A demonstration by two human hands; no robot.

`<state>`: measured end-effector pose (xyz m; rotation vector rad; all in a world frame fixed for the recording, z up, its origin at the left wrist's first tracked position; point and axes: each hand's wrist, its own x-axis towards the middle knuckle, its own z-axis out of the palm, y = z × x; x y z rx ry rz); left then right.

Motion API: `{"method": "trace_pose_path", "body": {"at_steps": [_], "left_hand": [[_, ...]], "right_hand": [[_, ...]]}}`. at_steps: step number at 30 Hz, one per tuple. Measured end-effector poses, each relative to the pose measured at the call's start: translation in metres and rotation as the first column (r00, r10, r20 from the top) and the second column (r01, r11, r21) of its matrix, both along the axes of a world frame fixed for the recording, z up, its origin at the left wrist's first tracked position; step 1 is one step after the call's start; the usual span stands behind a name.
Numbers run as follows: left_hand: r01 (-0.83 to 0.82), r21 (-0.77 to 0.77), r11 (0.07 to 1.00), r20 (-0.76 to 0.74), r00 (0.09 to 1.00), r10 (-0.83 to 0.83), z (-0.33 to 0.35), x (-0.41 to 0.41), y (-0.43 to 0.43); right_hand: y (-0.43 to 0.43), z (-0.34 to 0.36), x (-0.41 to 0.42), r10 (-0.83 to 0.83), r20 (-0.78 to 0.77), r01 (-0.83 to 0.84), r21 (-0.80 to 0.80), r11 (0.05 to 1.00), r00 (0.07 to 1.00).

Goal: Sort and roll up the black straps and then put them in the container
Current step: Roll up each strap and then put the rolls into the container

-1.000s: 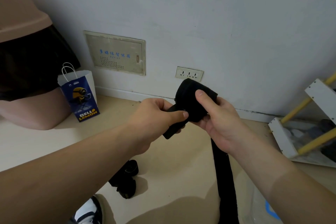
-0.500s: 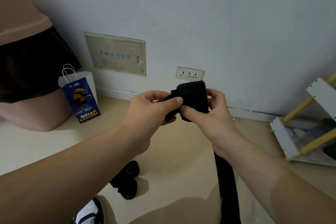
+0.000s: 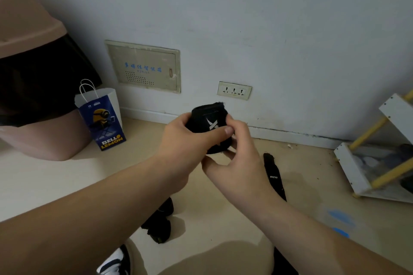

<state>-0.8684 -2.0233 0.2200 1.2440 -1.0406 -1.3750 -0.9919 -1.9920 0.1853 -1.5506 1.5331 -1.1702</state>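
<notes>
I hold a rolled black strap with a white X mark in front of me, above the floor. My left hand grips the roll from the left, thumb across its front. My right hand cups it from below and the right, fingers curled round it. A loose black strap with small white lettering lies flat on the floor behind my right forearm. Another bundle of black straps sits on the floor below my left forearm.
A pink bin with a black liner stands at the left, a blue paper bag beside it. A white rack with yellow bars is at the right. Wall socket behind my hands. My shoe shows at the bottom.
The strap's hanging tail is gone from my hands; the roll is now tighter and turned so its X mark faces me. A flat strap now lies on the floor at the right.
</notes>
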Motion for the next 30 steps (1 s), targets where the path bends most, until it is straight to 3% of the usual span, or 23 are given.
{"method": "trace_pose_path", "body": {"at_steps": [4, 6, 10, 16, 23, 30], "left_hand": [[0.057, -0.049, 0.997, 0.086, 0.995, -0.053, 0.004, 0.009, -0.004], [0.145, -0.061, 0.988, 0.121, 0.983, -0.136, 0.006, 0.012, -0.004], [0.385, -0.072, 0.92, 0.197, 0.91, -0.365, 0.009, 0.019, -0.004], [0.519, -0.085, 0.85, 0.241, 0.839, -0.488, 0.0, 0.029, -0.006], [0.543, -0.021, 0.839, 0.187, 0.827, -0.531, -0.008, 0.025, -0.004], [0.439, 0.04, 0.897, 0.323, 0.844, -0.428, -0.001, 0.018, 0.007]], "right_hand": [[-0.012, 0.015, -0.016, -0.022, 0.352, -0.033, 0.149, 0.988, 0.936], [-0.021, 0.019, -0.029, -0.006, 0.409, -0.085, 0.205, 0.975, 0.913], [-0.027, 0.017, -0.043, 0.154, 0.335, -0.233, 0.209, 0.95, 0.93], [-0.021, 0.014, -0.045, 0.17, 0.216, -0.208, 0.17, 0.963, 0.961], [-0.022, 0.013, -0.045, 0.207, 0.181, -0.245, 0.22, 0.944, 0.961], [-0.019, 0.011, -0.041, 0.174, 0.039, -0.179, 0.194, 0.965, 0.984]]}}
